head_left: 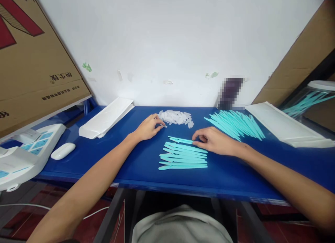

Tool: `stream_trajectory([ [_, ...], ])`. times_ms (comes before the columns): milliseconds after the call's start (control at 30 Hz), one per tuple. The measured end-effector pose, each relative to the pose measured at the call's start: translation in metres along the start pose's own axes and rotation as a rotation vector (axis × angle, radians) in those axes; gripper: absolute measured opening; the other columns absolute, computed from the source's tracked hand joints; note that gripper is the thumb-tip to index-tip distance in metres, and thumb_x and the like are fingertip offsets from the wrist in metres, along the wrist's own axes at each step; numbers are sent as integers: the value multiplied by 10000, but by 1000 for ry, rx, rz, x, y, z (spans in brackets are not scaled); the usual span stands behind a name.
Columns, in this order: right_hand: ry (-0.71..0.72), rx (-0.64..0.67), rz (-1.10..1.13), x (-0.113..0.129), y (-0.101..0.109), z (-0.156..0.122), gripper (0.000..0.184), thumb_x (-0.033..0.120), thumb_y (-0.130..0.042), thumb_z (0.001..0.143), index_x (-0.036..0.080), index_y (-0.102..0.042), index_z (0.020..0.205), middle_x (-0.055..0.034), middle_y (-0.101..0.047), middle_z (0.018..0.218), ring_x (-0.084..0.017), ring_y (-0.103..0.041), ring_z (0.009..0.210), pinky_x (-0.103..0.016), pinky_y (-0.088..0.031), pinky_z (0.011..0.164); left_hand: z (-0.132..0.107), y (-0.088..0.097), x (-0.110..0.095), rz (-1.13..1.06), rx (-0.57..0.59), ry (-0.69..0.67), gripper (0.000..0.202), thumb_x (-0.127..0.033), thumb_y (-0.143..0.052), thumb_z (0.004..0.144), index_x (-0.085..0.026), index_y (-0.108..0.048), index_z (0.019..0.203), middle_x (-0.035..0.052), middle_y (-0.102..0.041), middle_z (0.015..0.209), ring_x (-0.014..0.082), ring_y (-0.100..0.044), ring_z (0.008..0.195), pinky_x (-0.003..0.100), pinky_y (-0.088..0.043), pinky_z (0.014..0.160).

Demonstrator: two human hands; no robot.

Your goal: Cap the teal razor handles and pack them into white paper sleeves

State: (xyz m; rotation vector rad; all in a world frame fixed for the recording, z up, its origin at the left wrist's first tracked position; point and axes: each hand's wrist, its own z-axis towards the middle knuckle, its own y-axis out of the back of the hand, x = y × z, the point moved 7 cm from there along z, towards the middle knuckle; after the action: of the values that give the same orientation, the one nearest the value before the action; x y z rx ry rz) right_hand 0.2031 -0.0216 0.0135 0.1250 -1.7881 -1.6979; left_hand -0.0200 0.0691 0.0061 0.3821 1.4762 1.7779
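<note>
On a blue worktop [146, 162] against a white wall [167, 47], two bare hands work side by side above small plastic parts. The left hand [149, 127] has thumb and forefinger nearly together, with a small translucent plastic piece [164, 126] at their tips. The right hand [210, 140] brings thumb and forefinger together around the near end of a slim turquoise plastic stick [183, 141]; how firmly they press cannot be told.

The left forearm slants up from the lower left, its hand palm down beside a heap of translucent whitish plastic pieces [174, 116]. The right forearm reaches in from the lower right, wrist low, fingers curled inward. Below the held stick, a row of similar turquoise sticks [185, 164] lies roughly parallel, some crossing at their left ends; a larger turquoise heap [235, 123] fans out behind the right hand.

The right hand's lower fingers are tucked out of sight, and the left hand's piece is too small to make out clearly. A dark object [230, 93] by the wall is pixelated. A clear jar with a white lid [323, 85], holding turquoise sticks, is cut off at the right.
</note>
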Motion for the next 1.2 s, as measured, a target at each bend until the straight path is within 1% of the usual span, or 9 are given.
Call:
stream_trajectory([
  [100,-46,-23,4,-7,3,1,330,494,-555,921,201,-688,845,17,-486,654,-142,-450,575,-284,-326,572,0,2,-8,-38,25,-56,297,-382,-496,990,-235,-736,1083,90,-602,1096,260,-570,1065,418,-461,958],
  [233,-89,54,131,-12,0,-1,373,553,-565,907,207,-645,792,59,-368,562,-122,-324,521,-281,-283,543,0,0,-18,-70,90,-98,310,-392,-480,1007,-220,-727,1082,84,-669,1025,238,-612,967,384,-475,889],
  [333,-82,17,195,-11,3,-2,417,599,-577,888,205,-636,767,68,-331,542,-116,-295,513,-279,-256,529,1,-1,-21,-46,93,-102,322,-393,-486,1007,-212,-738,1095,90,-694,1025,229,-638,924,369,-478,859],
  [467,-123,-94,238,-16,7,-2,378,547,-578,896,197,-624,762,64,-380,535,-115,-342,502,-278,-268,526,1,2,-22,-48,64,-92,295,-370,-535,980,-202,-754,1085,78,-738,1015,211,-670,869,345,-492,820],
  [633,-137,-198,285,-25,6,-1,347,522,-574,906,197,-624,796,72,-386,518,-113,-355,490,-275,-296,531,1,5,-23,-92,46,-77,274,-317,-546,953,-194,-774,1042,65,-768,980,200,-688,845,316,-507,769],
  [800,-127,-206,243,-28,4,1,351,525,-555,914,198,-633,814,55,-445,526,-126,-402,496,-278,-319,535,1,2,-22,-24,51,-65,301,-318,-518,961,-197,-764,1085,75,-743,976,209,-667,841,337,-506,782],
  [1000,-107,-272,152,-25,14,0,317,492,-471,972,211,-601,903,-3,-626,695,-167,-536,612,-301,-375,630,1,1,-25,57,15,-70,272,-297,-487,985,-207,-728,1075,81,-727,1049,257,-651,1020,392,-499,897],
  [1100,-87,-267,141,-23,15,0,287,462,-411,999,220,-533,904,-12,-622,756,-179,-541,668,-311,-382,673,1,7,-27,10,-39,-43,234,-287,-516,983,-209,-719,1069,62,-753,1075,248,-675,1006,385,-502,891],
  [1200,-72,-228,189,-21,14,1,298,450,-391,1003,221,-504,849,-28,-593,825,-193,-533,748,-322,-398,718,1,13,-27,-53,-100,-11,178,-307,-596,951,-212,-736,1006,48,-770,1031,235,-695,954,363,-508,855],
])
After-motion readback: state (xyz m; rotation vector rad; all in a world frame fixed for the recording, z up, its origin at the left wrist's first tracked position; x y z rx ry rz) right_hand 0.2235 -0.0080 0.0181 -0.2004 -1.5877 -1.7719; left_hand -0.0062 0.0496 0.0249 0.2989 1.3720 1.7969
